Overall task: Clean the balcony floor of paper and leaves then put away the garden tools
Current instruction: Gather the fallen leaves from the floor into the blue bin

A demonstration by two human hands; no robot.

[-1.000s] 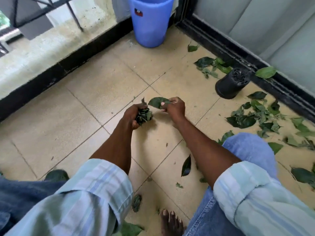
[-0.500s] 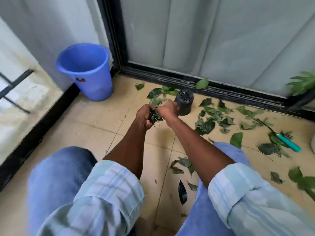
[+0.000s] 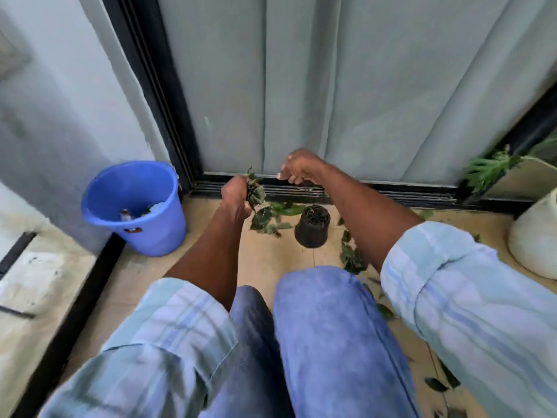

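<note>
One bunch of leaves sits clenched in our left hand, raised now, nearer the blue bucket | right hand has let go, fingers loosely curled, empty | more leaves remain on floor by black pot | we judge dumping comes next.

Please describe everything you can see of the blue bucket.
The blue bucket is round, looks like plastic and stands upright on the tiled floor, in the corner by the black door frame, to the left of the left hand. It is open, without lid. Inside lie some leaves, something pale and a small bottle-like thing. Neither hand touches it.
</note>
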